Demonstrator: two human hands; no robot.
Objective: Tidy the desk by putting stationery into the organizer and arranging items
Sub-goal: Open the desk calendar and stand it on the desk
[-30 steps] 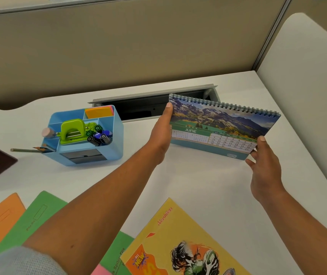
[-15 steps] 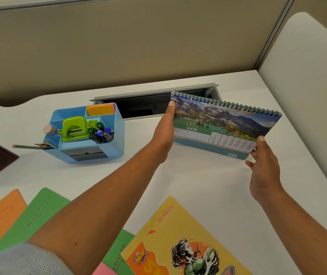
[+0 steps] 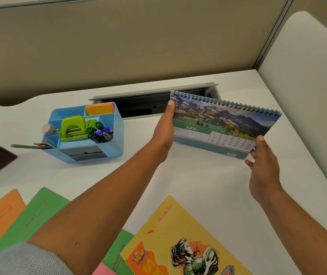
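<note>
Beside the organizer, my left grip seemingly clasps and right grip pinches the desk calendar, to stand it squarely.

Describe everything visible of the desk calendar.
The calendar is a spiral-bound paper flip stand with dark wire rings along the top. Its open page shows a mountain photo above a green JUNE date grid. It is upright, leaning back, near the cable slot. The left hand grips its left edge, and the right hand pinches its lower right corner.
</note>
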